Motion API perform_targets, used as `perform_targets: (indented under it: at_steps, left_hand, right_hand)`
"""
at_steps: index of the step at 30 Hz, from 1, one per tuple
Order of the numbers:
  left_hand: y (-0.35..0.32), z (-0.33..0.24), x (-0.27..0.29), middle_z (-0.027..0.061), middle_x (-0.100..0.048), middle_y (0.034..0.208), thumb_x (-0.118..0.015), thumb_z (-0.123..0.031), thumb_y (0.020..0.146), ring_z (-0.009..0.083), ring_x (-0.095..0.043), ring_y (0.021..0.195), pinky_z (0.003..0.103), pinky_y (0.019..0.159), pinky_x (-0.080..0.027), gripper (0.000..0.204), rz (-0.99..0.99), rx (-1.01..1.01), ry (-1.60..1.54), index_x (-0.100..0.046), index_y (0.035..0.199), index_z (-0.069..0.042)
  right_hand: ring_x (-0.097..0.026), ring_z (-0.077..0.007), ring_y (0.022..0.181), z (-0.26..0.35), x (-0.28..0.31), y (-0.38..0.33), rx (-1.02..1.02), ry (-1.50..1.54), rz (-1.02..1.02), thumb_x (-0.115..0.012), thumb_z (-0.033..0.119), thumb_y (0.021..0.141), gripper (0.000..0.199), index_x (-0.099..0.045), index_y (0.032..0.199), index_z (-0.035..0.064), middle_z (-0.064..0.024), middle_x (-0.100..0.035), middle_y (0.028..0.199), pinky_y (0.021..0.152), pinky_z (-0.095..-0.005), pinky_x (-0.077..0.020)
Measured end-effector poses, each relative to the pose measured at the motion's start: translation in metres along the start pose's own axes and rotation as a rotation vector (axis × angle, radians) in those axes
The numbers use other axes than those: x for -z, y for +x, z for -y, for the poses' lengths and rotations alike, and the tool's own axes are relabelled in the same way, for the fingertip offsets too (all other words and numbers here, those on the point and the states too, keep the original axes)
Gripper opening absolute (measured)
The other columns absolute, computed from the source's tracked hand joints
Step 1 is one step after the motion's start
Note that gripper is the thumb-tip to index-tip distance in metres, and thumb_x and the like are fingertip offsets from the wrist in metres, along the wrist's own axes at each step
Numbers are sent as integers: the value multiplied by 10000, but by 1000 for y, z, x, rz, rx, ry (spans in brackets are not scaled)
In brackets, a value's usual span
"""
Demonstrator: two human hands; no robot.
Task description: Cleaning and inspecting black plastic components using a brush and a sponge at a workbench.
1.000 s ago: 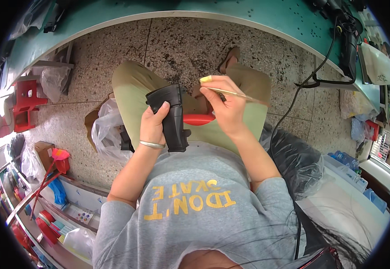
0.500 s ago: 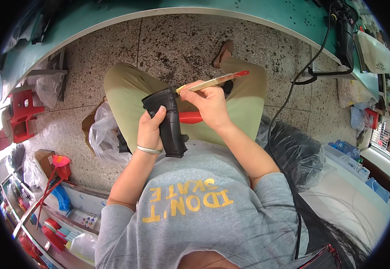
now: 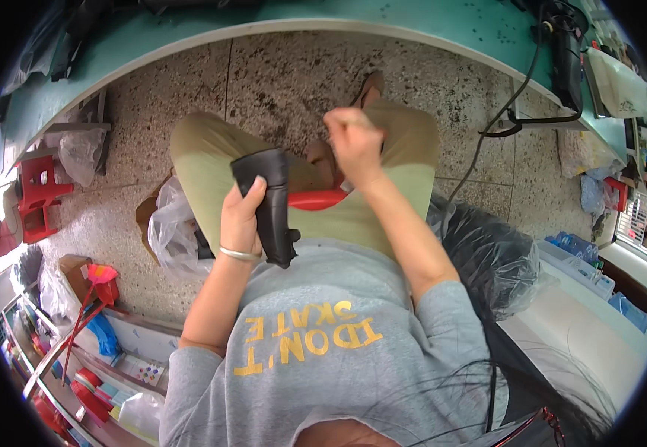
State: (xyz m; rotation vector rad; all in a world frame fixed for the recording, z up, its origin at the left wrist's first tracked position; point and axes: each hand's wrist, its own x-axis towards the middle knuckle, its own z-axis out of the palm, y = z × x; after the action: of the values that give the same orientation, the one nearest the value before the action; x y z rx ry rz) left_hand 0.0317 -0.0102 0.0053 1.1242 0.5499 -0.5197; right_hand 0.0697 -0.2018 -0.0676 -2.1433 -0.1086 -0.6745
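Observation:
My left hand (image 3: pixel 243 212) is closed on a long black piece that looks like leather (image 3: pixel 273 212), its thumb pressed across the front. The piece stands upright before my shirt, wide and flat at the far end, with a small dark knob at the near end. Apart from it, to the right, my right hand (image 3: pixel 357 145) hovers above my thighs, its fingers curled in and blurred by motion. What those fingers hold cannot be made out; no brush shows. Below the hand a red plastic edge, likely a stool seat (image 3: pixel 316 200), shows between my legs.
A green table (image 3: pixel 264 16) with a pale rim curves across the far side. Clear plastic bags (image 3: pixel 174 231) lie left of my legs, a dark bag (image 3: pixel 487 253) to the right. A black cable (image 3: pixel 513 97) hangs at the right. Red stools (image 3: pixel 39 190) stand at far left.
My right hand has moved away from the black piece, farther from me. The brush with a red-tipped handle that it held is out of sight. My left hand has shifted slightly left with the piece.

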Motion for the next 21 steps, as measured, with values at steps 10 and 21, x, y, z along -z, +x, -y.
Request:
perform_targets:
  at_steps: [10, 21]
  left_hand:
    - [9, -3, 2, 138, -537, 559, -617, -239, 796, 297, -557, 532, 371, 477, -429, 204, -14, -800, 1360, -552, 706, -67]
    - [8, -1, -5, 35, -512, 573, -685, -228, 687, 194, -537, 543, 317, 479, -432, 251, 49, -1182, 1652, -477, 656, -92]
  right_hand:
    - [-613, -161, 795, 58, 40, 19, 129, 243, 303, -678, 57, 722, 55, -651, 766, 76, -20, -661, 811, 914, -395, -351]
    - [-538, -91, 630, 51, 32, 7, -625, 713, 673, -650, 86, 768, 111, -659, 846, 8, -35, -618, 722, 585, -221, -430]
